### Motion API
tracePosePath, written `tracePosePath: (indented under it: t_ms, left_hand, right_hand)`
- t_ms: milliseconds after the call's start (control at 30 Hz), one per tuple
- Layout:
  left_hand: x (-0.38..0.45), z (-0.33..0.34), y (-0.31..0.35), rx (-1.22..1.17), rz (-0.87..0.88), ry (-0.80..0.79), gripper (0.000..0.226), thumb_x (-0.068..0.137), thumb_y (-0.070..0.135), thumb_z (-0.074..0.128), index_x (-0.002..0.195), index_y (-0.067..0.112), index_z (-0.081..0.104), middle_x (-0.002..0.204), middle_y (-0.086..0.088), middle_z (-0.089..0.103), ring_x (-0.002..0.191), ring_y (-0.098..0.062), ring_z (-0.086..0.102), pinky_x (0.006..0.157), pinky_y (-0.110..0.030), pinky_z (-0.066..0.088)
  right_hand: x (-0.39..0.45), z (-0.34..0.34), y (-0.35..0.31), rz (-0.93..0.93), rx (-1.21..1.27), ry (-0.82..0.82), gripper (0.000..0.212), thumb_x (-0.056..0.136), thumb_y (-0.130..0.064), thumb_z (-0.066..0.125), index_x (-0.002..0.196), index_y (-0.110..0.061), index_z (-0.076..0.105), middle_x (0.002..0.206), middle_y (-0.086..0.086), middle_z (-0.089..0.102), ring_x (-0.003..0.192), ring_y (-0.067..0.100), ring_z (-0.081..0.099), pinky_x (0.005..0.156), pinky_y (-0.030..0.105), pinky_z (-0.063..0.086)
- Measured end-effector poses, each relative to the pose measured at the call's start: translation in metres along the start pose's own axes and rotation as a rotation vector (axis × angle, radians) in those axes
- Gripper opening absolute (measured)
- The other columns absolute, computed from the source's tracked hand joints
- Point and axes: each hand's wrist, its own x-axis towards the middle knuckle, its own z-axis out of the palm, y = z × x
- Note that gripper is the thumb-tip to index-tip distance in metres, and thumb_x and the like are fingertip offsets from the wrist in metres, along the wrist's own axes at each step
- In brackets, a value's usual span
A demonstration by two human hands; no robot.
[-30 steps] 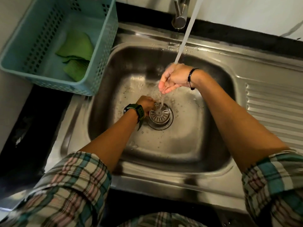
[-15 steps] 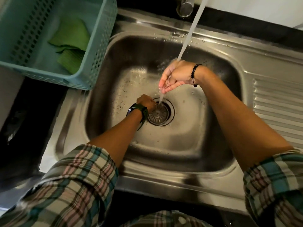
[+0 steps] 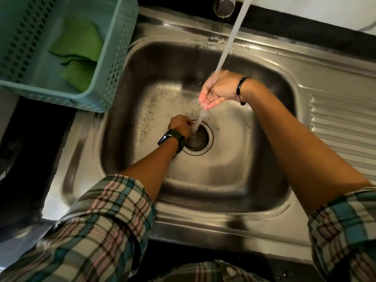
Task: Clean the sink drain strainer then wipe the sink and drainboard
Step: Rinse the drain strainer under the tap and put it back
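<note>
Nearest the camera, two forearms in rolled plaid sleeves [image 3: 97, 226] reach down into a stainless steel sink [image 3: 203, 192]. No brand, label or writing can be read anywhere.

The left hand [image 3: 180, 125], with a dark watch [image 3: 173, 139] on its wrist, is clenched in a fist at the left edge of the drain strainer [image 3: 198, 138], which sits in the drain opening at the bottom of the basin. Whether the fingers grip the strainer cannot be told.

Above and slightly right, the right hand [image 3: 216, 91], a black bead bracelet [image 3: 241, 90] on its wrist, is loosely cupped and holds nothing; a water stream [image 3: 230, 41] strikes it and runs off the fingertips onto the strainer.

To the right lies the ribbed drainboard [image 3: 343, 127]. On the dark worktop [image 3: 30, 159] to the left, a pale teal basket [image 3: 114, 58] holds green cloths [image 3: 79, 55]. Farthest, the tap [image 3: 223, 6] is at the top edge.

Compared with half a second ago, both hands keep nearly the same positions; the right hand has opened slightly under the water.
</note>
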Motion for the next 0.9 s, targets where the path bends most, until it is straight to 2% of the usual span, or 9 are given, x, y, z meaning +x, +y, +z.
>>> tracePosePath:
  t_ms: [100,233,333,467,600,667,733,833,900]
  left_hand:
    - [-0.001,0.001,0.000,0.046,0.007,0.022,0.030,0.083,0.001,0.054,0.108,0.010,0.067,0.116,-0.014,0.065,0.107,-0.029,0.060,0.093,-0.032,0.049]
    - [-0.004,-0.003,-0.001,0.131,0.045,-0.001,0.029,0.087,0.007,0.052,0.113,0.010,0.065,0.119,-0.014,0.064,0.109,-0.031,0.059,0.095,-0.035,0.049]
    - [-0.007,-0.004,0.002,0.254,0.122,-0.067,0.029,0.091,0.011,0.049,0.116,0.006,0.063,0.123,-0.017,0.060,0.112,-0.032,0.056,0.096,-0.036,0.047]
    - [-0.011,-0.003,0.002,0.335,0.172,-0.147,0.031,0.091,0.008,0.048,0.119,0.006,0.060,0.128,-0.019,0.053,0.116,-0.033,0.052,0.097,-0.034,0.043]
    - [-0.013,-0.004,-0.001,0.175,0.107,-0.104,0.035,0.086,0.002,0.051,0.119,0.007,0.061,0.123,-0.018,0.059,0.111,-0.032,0.056,0.096,-0.035,0.047]
    - [-0.013,-0.007,-0.002,0.024,0.038,-0.077,0.036,0.085,-0.004,0.049,0.116,0.007,0.063,0.123,-0.015,0.061,0.112,-0.030,0.057,0.099,-0.034,0.047]
    - [-0.012,-0.011,-0.001,-0.068,0.019,-0.070,0.032,0.083,-0.005,0.051,0.109,0.007,0.067,0.118,-0.014,0.064,0.109,-0.027,0.059,0.096,-0.031,0.047]
    - [-0.013,-0.016,0.006,-0.168,0.017,-0.083,0.029,0.082,-0.006,0.053,0.102,0.007,0.069,0.111,-0.014,0.067,0.103,-0.026,0.062,0.095,-0.033,0.050]
    - [-0.013,-0.018,0.013,-0.234,0.023,-0.086,0.026,0.082,-0.004,0.053,0.101,0.005,0.069,0.108,-0.015,0.068,0.101,-0.027,0.063,0.094,-0.037,0.051]
  right_hand:
    - [0.000,-0.003,0.003,0.009,0.064,0.010,0.029,0.086,0.016,0.039,0.095,0.008,0.065,0.089,0.021,0.067,0.084,0.028,0.070,0.075,0.028,0.060]
    - [0.001,0.000,0.001,0.004,0.059,-0.022,0.032,0.084,0.018,0.037,0.087,0.005,0.066,0.083,0.018,0.067,0.080,0.025,0.070,0.070,0.025,0.060]
    - [0.004,0.004,-0.002,0.009,0.044,-0.037,0.031,0.086,0.017,0.036,0.090,0.008,0.065,0.083,0.019,0.067,0.078,0.024,0.070,0.069,0.024,0.060]
    - [0.002,0.002,-0.002,-0.011,0.062,-0.089,0.034,0.082,0.020,0.040,0.080,0.001,0.068,0.082,0.018,0.069,0.079,0.024,0.072,0.064,0.021,0.059]
    - [0.003,-0.003,0.002,-0.030,0.104,0.003,0.035,0.081,0.022,0.041,0.074,-0.002,0.066,0.080,0.015,0.067,0.076,0.023,0.071,0.062,0.020,0.059]
    - [0.001,-0.004,0.004,-0.043,0.079,-0.046,0.036,0.079,0.023,0.039,0.071,-0.002,0.064,0.076,0.014,0.066,0.067,0.019,0.071,0.057,0.019,0.057]
    - [-0.001,-0.004,0.004,-0.045,0.006,-0.051,0.039,0.076,0.025,0.037,0.069,-0.002,0.063,0.075,0.014,0.065,0.067,0.019,0.070,0.056,0.019,0.057]
    - [-0.001,-0.004,0.003,-0.065,0.044,0.027,0.038,0.075,0.029,0.036,0.072,0.003,0.064,0.082,0.020,0.066,0.078,0.026,0.069,0.064,0.023,0.060]
    - [-0.003,-0.006,0.001,-0.075,0.099,-0.067,0.040,0.074,0.030,0.032,0.074,0.004,0.064,0.082,0.020,0.068,0.078,0.025,0.071,0.069,0.024,0.060]
